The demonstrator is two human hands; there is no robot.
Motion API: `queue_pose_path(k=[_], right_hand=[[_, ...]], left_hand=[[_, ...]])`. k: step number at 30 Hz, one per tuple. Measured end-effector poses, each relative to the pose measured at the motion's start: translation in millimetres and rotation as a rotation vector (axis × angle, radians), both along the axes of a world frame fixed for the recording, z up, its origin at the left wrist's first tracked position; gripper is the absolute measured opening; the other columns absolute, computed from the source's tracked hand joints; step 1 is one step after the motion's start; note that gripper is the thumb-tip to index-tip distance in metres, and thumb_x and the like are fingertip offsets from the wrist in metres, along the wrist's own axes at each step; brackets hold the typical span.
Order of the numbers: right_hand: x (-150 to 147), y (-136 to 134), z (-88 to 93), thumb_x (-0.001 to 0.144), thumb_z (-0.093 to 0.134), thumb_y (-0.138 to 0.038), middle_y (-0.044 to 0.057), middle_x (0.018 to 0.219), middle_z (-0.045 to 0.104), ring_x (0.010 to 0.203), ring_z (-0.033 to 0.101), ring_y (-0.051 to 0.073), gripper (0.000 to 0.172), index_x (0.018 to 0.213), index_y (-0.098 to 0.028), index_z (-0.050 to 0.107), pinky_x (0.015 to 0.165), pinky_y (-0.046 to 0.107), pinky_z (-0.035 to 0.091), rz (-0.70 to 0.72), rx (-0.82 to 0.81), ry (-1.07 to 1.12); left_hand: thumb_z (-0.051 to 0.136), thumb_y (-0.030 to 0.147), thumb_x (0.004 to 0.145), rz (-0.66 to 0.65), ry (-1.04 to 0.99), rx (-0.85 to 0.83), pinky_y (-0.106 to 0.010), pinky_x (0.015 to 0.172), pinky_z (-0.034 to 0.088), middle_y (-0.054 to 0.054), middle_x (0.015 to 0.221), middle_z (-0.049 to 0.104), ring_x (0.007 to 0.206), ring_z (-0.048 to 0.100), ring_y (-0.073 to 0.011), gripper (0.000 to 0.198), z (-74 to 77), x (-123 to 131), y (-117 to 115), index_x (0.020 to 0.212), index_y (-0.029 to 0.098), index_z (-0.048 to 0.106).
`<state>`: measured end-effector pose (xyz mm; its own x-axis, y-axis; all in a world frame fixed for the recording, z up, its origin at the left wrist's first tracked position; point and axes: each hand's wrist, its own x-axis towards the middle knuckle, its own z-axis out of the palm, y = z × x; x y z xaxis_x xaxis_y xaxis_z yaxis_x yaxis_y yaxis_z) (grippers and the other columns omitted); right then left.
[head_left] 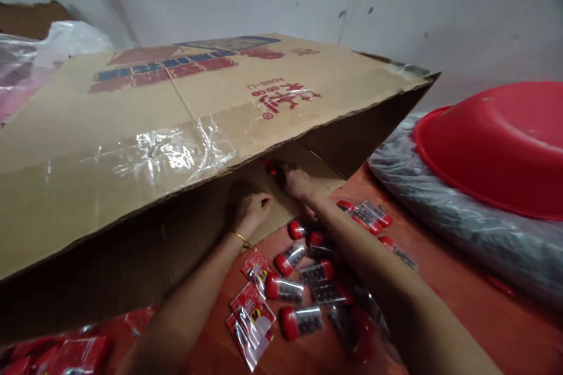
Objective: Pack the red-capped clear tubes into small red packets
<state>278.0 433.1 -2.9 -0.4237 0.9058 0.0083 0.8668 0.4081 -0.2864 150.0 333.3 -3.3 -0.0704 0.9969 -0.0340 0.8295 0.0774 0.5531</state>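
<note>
Both hands reach into the mouth of a large cardboard box (211, 123) lying on its side. My right hand (299, 183) has its fingers closed on a small red item (271, 170) in the shadow inside. Left of it, my left hand (254, 211) is curled over the box's inner face, a gold bracelet at its wrist; what it holds, if anything, is hidden. Beneath and between the forearms lie several clear containers with red caps and dark contents (303, 322). Red printed packets (253, 307) lie beside the left forearm.
An upturned red basin (497, 140) rests on a plastic-wrapped round stack (457, 228) at the right. More red packets (79, 354) lie at the lower left on the reddish surface (466, 316). A clear plastic bag (74, 38) is behind the box at the left, near a pale wall.
</note>
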Motion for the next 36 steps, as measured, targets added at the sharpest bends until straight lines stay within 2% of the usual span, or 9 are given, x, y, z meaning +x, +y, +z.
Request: queue_pose_path(k=[7, 10, 14, 19, 23, 26, 30, 33, 36], right_hand=[[17.5, -16.5, -6.5, 0.076, 0.040, -0.012, 0.012, 0.106, 0.065, 0.096, 0.061, 0.022, 0.038, 0.113, -0.012, 0.053, 0.080, 0.030, 0.048, -0.056, -0.067, 0.252], [19.8, -37.1, -4.0, 0.077, 0.041, -0.017, 0.008, 0.101, 0.066, 0.092, 0.061, 0.017, 0.030, 0.104, -0.014, 0.053, 0.077, 0.027, 0.049, -0.001, -0.158, 0.506], [26.4, -76.8, 8.6, 0.071, 0.055, -0.030, 0.002, 0.086, 0.068, 0.086, 0.062, 0.017, 0.022, 0.089, -0.019, 0.059, 0.080, 0.030, 0.048, 0.134, -0.485, 1.072], [42.4, -124.1, 22.2, 0.065, 0.063, -0.032, -0.001, 0.068, 0.066, 0.068, 0.061, 0.016, 0.019, 0.079, -0.020, 0.062, 0.065, 0.027, 0.049, 0.028, -0.734, 1.250], [59.7, -156.4, 25.9, 0.064, 0.062, -0.032, 0.001, 0.074, 0.068, 0.070, 0.064, 0.018, 0.024, 0.084, -0.019, 0.062, 0.067, 0.031, 0.050, -0.057, -0.820, 1.299], [77.1, -181.4, 31.3, 0.069, 0.060, -0.039, 0.003, 0.085, 0.069, 0.080, 0.064, 0.020, 0.032, 0.095, -0.020, 0.061, 0.076, 0.035, 0.050, -0.086, -0.724, 1.263], [117.9, -215.4, 32.0, 0.073, 0.061, -0.045, 0.005, 0.100, 0.066, 0.094, 0.060, 0.022, 0.033, 0.097, -0.022, 0.063, 0.086, 0.038, 0.046, -0.178, -0.363, 1.038], [163.5, -238.6, 15.5, 0.071, 0.060, -0.049, 0.006, 0.093, 0.063, 0.086, 0.059, 0.024, 0.033, 0.091, -0.023, 0.063, 0.078, 0.039, 0.048, -0.418, -0.088, 0.888], [207.3, -257.0, -10.5, 0.066, 0.060, -0.050, 0.006, 0.078, 0.060, 0.074, 0.058, 0.025, 0.030, 0.078, -0.023, 0.062, 0.072, 0.041, 0.048, -0.667, 0.067, 0.754]], left_hand=[[0.052, 0.023, 0.082, 0.049, -0.247, -0.047, -0.029, 0.083, 0.049, -0.012, 0.105, 0.069, 0.094, 0.065, -0.0201, 0.029, 2.3, -6.1, 11.4, 0.104, 0.011, 0.065], [0.056, 0.023, 0.079, 0.057, -0.402, 0.052, -0.031, 0.091, 0.047, -0.015, 0.119, 0.062, 0.105, 0.061, -0.0204, 0.039, 6.8, 1.0, 7.4, 0.115, 0.009, 0.058], [0.057, 0.019, 0.077, -0.048, -0.554, 0.227, -0.033, 0.096, 0.044, -0.011, 0.116, 0.065, 0.108, 0.059, -0.0199, 0.036, 23.8, 19.4, -14.1, 0.112, 0.013, 0.059], [0.053, 0.016, 0.077, -0.135, -0.698, 0.203, -0.034, 0.089, 0.049, -0.012, 0.104, 0.069, 0.096, 0.064, -0.0200, 0.027, 39.2, 31.9, -47.2, 0.102, 0.012, 0.063], [0.051, 0.014, 0.077, -0.232, -0.891, 0.035, -0.033, 0.086, 0.051, -0.012, 0.105, 0.069, 0.096, 0.064, -0.0200, 0.032, 40.3, 36.1, -66.4, 0.107, 0.010, 0.062], [0.050, 0.017, 0.078, -0.319, -0.876, -0.083, -0.031, 0.080, 0.053, -0.009, 0.098, 0.071, 0.090, 0.066, -0.0192, 0.032, 39.7, 43.8, -81.4, 0.106, 0.011, 0.065], [0.055, 0.023, 0.077, -0.334, -0.591, -0.032, -0.028, 0.075, 0.052, -0.005, 0.090, 0.072, 0.081, 0.066, -0.0178, 0.032, 38.5, 48.7, -93.3, 0.106, 0.017, 0.066], [0.056, 0.028, 0.077, -0.226, -0.403, 0.076, -0.027, 0.078, 0.051, -0.005, 0.095, 0.072, 0.085, 0.066, -0.0184, 0.029, 37.2, 39.9, -80.4, 0.101, 0.018, 0.069], [0.055, 0.029, 0.078, -0.005, -0.222, 0.119, -0.028, 0.086, 0.048, -0.008, 0.106, 0.069, 0.099, 0.063, -0.0202, 0.029, 35.5, 23.2, -47.7, 0.102, 0.017, 0.068]])
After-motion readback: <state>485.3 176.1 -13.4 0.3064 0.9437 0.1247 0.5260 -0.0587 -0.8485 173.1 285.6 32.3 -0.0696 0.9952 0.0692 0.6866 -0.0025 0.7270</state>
